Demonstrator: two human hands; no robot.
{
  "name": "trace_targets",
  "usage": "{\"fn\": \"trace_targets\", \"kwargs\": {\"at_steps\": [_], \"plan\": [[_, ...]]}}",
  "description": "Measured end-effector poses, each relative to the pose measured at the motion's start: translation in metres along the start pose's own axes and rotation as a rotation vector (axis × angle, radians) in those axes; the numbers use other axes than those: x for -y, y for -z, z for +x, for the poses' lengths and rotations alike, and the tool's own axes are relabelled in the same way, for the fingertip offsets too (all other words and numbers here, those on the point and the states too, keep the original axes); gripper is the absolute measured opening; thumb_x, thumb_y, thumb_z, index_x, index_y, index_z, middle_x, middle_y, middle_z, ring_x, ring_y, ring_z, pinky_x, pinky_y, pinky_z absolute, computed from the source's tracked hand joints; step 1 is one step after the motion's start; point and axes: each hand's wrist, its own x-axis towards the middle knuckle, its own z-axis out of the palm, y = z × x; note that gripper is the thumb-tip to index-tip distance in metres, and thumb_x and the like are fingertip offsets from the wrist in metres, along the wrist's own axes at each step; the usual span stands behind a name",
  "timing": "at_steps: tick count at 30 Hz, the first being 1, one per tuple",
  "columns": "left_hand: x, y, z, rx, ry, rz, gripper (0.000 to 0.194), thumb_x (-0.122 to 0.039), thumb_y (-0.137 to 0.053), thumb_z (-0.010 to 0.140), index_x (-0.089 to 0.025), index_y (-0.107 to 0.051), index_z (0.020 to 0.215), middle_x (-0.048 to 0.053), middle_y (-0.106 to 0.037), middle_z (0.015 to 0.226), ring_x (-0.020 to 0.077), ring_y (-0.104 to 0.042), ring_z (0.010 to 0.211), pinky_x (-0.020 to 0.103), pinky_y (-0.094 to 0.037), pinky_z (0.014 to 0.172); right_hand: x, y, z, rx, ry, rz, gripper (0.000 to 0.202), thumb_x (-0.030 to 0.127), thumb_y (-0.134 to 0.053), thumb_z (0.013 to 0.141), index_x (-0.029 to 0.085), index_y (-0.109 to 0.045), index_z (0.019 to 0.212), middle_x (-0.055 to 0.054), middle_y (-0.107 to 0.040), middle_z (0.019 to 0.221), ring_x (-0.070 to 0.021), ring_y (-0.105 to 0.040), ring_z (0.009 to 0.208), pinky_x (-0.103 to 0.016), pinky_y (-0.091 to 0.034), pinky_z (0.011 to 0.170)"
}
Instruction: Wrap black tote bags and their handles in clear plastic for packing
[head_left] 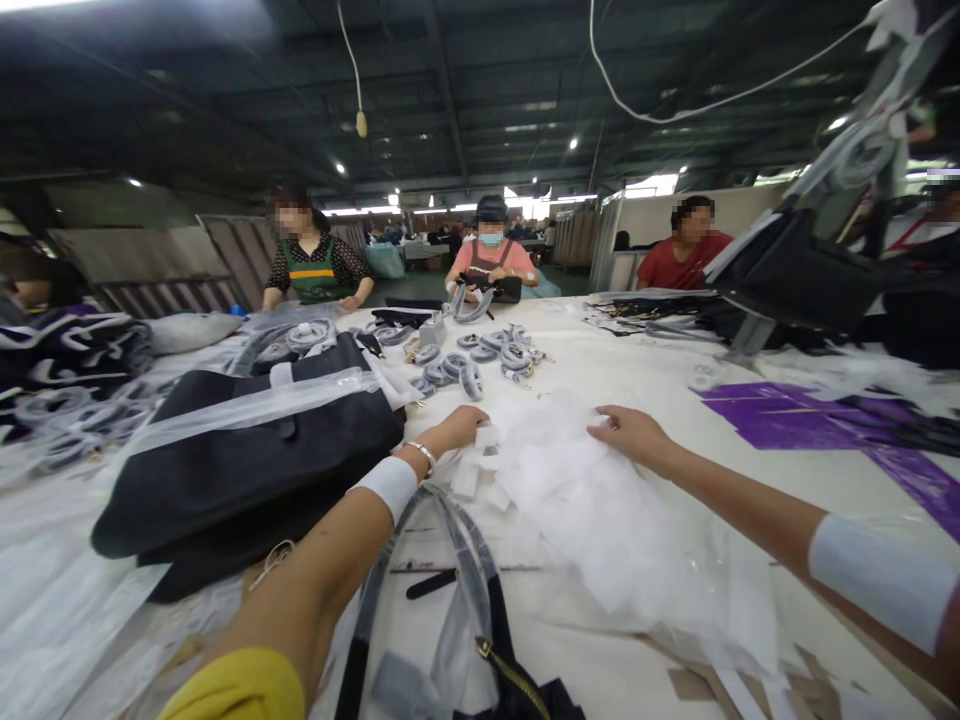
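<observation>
A pile of thin, translucent white packing sheets (585,500) lies in front of me, crumpled and blurred in places. My left hand (459,430) is at the left edge of the pile with its fingers closed on a sheet, beside some small white paper pieces (466,478). On the opposite edge, my right hand (631,437) pinches the sheet between thumb and fingers. Below my hands is a black bag with a brass zipper (514,680), its handles (469,540) wrapped in clear film. Black bags with a white strip (255,450) lie left of my left forearm.
Coiled, film-wrapped straps (465,362) are scattered mid-table. Purple sheets (780,415) lie at the right, under a black bag (795,265) on a stand. Across the table, a masked person (491,255) handles a bag; other people sit left and right. A cord (356,70) hangs overhead.
</observation>
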Motion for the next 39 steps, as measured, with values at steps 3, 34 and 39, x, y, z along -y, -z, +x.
{"fn": "trace_targets", "kwargs": {"at_steps": [3, 34, 39], "plan": [[-0.025, 0.001, -0.002, -0.044, 0.001, -0.108, 0.021, -0.026, -0.069, 0.072, -0.013, -0.072, 0.087, 0.008, -0.073, 0.089, 0.0247, -0.065, 0.091, 0.031, -0.049, 0.085, -0.001, 0.005, -0.008, 0.014, -0.043, 0.246, 0.028, 0.043, -0.064, 0.081, 0.021, -0.074, 0.095, -0.006, -0.075, 0.098, -0.0265, -0.067, 0.098, -0.036, -0.053, 0.089], [-0.062, 0.004, 0.05, 0.096, -0.022, 0.022, 0.101, -0.053, -0.079, 0.069, -0.02, -0.031, 0.151, 0.02, -0.029, 0.158, 0.0379, -0.033, 0.142, 0.052, -0.03, 0.113, -0.046, 0.064, -0.044, 0.116, -0.28, 0.93, 0.044, 0.053, -0.048, 0.089, 0.019, -0.07, 0.106, -0.016, -0.076, 0.092, -0.0335, -0.073, 0.083, -0.042, -0.057, 0.079], [-0.027, -0.023, 0.068, 0.173, 0.017, 0.191, 0.116, -0.06, -0.083, 0.058, -0.025, -0.026, 0.153, 0.019, -0.029, 0.158, 0.0392, -0.031, 0.143, 0.055, -0.029, 0.113, -0.05, 0.064, -0.044, 0.212, -0.309, 0.935, 0.044, 0.052, -0.049, 0.088, 0.018, -0.07, 0.106, -0.016, -0.076, 0.093, -0.0341, -0.073, 0.085, -0.044, -0.057, 0.08]]}}
